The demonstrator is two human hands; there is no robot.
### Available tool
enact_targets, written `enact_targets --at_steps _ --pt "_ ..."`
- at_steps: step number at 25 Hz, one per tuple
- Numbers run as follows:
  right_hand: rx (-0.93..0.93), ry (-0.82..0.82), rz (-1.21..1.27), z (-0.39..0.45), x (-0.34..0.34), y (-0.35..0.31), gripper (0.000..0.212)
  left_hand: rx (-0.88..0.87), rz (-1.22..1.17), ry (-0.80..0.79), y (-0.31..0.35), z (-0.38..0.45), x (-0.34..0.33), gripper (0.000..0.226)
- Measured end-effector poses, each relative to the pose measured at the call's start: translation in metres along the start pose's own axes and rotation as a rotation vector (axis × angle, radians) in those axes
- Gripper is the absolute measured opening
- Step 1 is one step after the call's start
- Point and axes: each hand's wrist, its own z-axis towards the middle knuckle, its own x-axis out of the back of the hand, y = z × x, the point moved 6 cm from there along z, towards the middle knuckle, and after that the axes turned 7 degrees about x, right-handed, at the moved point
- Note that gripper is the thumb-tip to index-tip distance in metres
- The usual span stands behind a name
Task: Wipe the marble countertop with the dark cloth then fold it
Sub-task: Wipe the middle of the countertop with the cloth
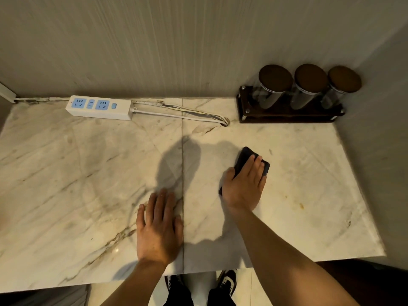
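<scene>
The dark cloth (244, 156) lies bunched on the marble countertop (88, 177), right of the centre seam. My right hand (245, 186) presses flat on top of it, fingers spread over the cloth and thumb along its left edge; most of the cloth is hidden under the palm. My left hand (159, 226) rests flat on the bare marble near the front edge, just left of the seam, fingers apart and holding nothing.
A white power strip (99, 107) with blue sockets lies at the back, its cables (181, 114) running to a hole (226, 123) in the counter. A dark wooden rack (287, 114) with three lidded glass jars stands in the back right corner. Yellowish stains (298, 205) mark the marble at right.
</scene>
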Motion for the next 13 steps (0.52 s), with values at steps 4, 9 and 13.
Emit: enact_targets --at_steps 4,9,13 --pt "0.002 -0.005 0.003 -0.03 0.001 0.012 0.067 0.016 0.019 -0.027 -0.003 0.0 -0.002 0.054" --pt "0.017 0.004 0.021 -0.066 0.005 0.026 0.069 0.051 0.011 -0.06 0.0 0.0 0.002 0.057" --pt "0.081 0.006 0.004 -0.092 0.007 0.035 0.071 0.044 -0.054 -0.045 0.004 -0.002 0.01 0.057"
